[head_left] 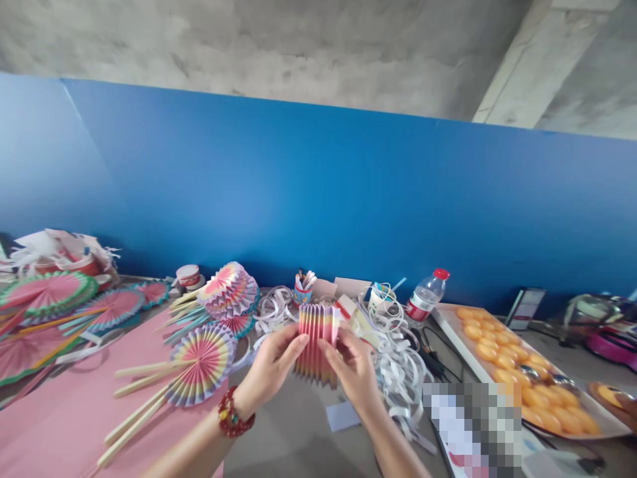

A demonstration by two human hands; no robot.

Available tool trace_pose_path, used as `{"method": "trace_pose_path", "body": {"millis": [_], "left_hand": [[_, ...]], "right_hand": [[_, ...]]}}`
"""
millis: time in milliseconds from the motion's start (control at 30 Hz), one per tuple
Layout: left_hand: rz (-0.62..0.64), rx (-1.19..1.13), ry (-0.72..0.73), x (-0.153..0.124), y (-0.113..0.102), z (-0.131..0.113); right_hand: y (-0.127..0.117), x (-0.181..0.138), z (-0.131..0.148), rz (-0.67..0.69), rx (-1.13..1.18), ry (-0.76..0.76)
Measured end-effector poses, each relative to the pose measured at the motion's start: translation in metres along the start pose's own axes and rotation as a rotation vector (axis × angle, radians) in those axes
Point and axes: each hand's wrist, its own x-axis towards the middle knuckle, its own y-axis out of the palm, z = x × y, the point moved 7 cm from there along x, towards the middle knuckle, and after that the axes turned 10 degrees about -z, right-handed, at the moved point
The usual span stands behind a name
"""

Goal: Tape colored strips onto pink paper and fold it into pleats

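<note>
Probably a craft workshop: paper fans [202,364] on a desk [279,438], blue partition [318,192], bare concrete wall [298,56].

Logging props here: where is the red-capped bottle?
In the head view, the bottle stands right of centre, between the white cup and the tray, beyond the right hand.

Fingers [294,350] hid bits of the folded paper [317,332]; blurry squares [472,431] covered something; the left edge cut a fan [40,350] short.

A flat grey surface [283,435] is backed by a smooth blue partition panel [318,192], above which a mottled grey concrete wall [279,50] is seen. A pale concrete pillar [540,63] is slanted at upper right. The panel's left end is lit palest.
</note>
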Motion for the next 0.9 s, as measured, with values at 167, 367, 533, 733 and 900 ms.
{"method": "trace_pose_path", "body": {"millis": [167, 367, 533, 733, 900], "left_hand": [[-0.010, -0.012, -0.024, 0.001, -0.002, 0.001], [-0.087, -0.059, -0.153, -0.001, -0.034, 0.016], [-0.159, 0.076, -0.353, -0.036, -0.072, 0.063], [-0.160, 0.309, -0.433, -0.073, -0.092, 0.093], [-0.154, 0.782, -0.090, -0.076, -0.101, 0.078]], "right_hand": [[0.001, 0.002, -0.001, 0.053, 0.088, 0.047], [-0.011, 0.005, -0.003, 0.044, 0.087, 0.134], [-0.018, 0.006, -0.005, 0.074, 0.047, 0.187], [-0.015, 0.008, 0.004, 0.114, 0.055, 0.133], [-0.017, 0.006, 0.009, 0.150, 0.043, 0.121]]}}
